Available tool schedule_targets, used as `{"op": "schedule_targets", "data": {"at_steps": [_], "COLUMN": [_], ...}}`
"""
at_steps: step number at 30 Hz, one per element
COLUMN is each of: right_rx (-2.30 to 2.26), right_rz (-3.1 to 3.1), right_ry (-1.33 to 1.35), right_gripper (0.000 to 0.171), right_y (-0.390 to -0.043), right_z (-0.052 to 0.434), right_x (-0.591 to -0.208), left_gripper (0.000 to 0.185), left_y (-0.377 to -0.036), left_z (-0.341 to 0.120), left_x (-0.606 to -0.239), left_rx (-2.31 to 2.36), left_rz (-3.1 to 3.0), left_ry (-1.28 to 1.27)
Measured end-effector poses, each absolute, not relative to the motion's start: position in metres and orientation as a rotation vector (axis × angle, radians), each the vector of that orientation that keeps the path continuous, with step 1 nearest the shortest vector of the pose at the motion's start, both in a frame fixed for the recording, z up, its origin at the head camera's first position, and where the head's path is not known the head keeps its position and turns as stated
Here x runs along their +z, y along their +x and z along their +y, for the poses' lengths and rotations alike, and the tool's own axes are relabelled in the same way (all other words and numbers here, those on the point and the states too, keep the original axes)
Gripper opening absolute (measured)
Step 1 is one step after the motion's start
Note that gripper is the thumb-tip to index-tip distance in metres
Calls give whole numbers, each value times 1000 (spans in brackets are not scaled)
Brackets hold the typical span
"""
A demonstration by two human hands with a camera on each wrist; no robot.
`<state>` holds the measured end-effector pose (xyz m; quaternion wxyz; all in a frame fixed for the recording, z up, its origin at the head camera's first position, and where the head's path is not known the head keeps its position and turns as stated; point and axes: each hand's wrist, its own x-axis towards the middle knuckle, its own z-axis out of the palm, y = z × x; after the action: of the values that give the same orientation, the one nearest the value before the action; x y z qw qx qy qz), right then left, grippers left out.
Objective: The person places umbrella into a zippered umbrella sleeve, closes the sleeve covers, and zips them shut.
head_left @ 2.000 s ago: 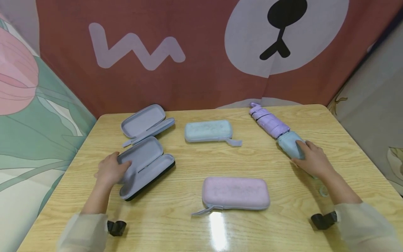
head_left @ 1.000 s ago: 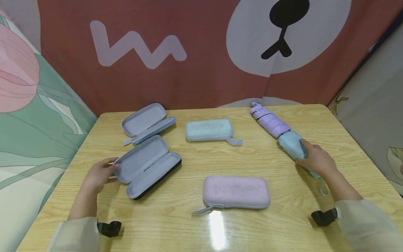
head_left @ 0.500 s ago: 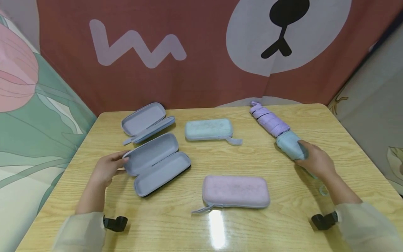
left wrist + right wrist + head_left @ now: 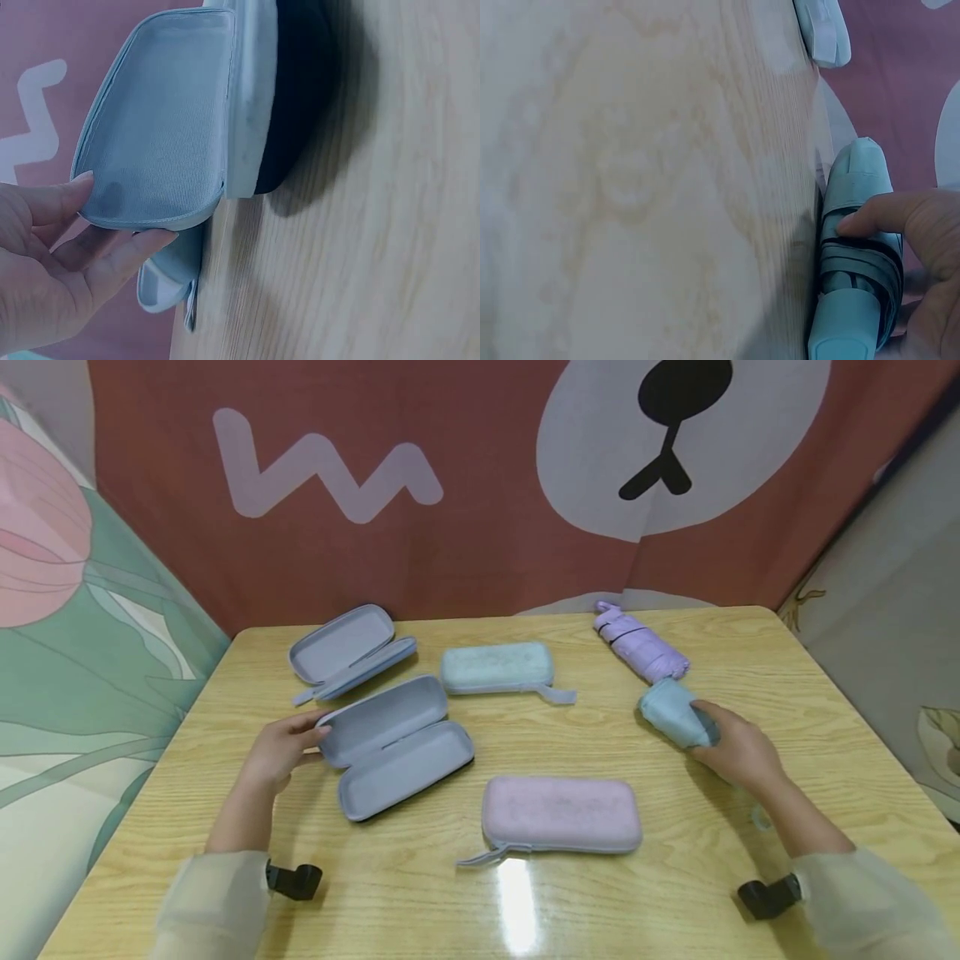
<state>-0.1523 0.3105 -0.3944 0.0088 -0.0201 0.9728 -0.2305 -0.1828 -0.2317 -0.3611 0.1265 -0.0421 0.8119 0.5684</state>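
My left hand [image 4: 279,752] pinches the lid's left end on an unzipped glasses case [image 4: 408,768] with grey lining and a dark outside. In the left wrist view, the thumb lies inside the lid [image 4: 157,127] and the other fingers are behind it. My right hand [image 4: 741,747] grips a folded light blue umbrella [image 4: 667,713] from its right side. The right wrist view shows the thumb across the umbrella's [image 4: 847,319] dark-edged strap. Beyond its far end lies a folded purple umbrella [image 4: 645,647].
A second open case [image 4: 341,647] in blue-grey sits behind the first. A closed mint case [image 4: 497,667] lies at the back middle, and a closed pink case [image 4: 561,814] nearer the front. Patterned cloth [image 4: 480,560] hangs behind the table [image 4: 420,893].
My left hand first let its hold shift to the lid's end, and the open dark case has slid right toward the middle. Lately the light blue umbrella has moved left in my right hand.
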Motion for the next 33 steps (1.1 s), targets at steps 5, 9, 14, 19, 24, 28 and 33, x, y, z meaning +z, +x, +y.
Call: {"op": "schedule_targets", "data": {"at_steps": [5, 9, 14, 19, 24, 28, 33], "right_rx": [-745, -759, -779, -790, -814, -826, -832], "right_rz": [3033, 3038, 3044, 3050, 3038, 3039, 3041], "right_ry": [-143, -222, -307, -381, -447, -506, -559], "right_gripper": [65, 65, 64, 63, 62, 62, 61], "right_y": [-151, -153, -156, -159, -162, -164, -167], "right_z": [303, 295, 285, 274, 261, 250, 241], "right_x": [-395, -396, -398, -401, -403, -403, -402], "left_gripper": [44, 43, 43, 43, 43, 42, 40], "left_y": [-186, -190, -195, -199, -203, -208, -213], "left_z": [-223, -216, -208, -197, -186, -176, -164], "left_x": [-363, -364, -365, -366, -368, -369, -369], "left_rx": [1671, 1684, 1708, 1721, 1753, 1776, 1773], "left_rz": [2350, 2339, 2319, 2298, 2266, 2251, 2257], "left_ry": [-96, -60, -39, -37, -22, -15, 4]}}
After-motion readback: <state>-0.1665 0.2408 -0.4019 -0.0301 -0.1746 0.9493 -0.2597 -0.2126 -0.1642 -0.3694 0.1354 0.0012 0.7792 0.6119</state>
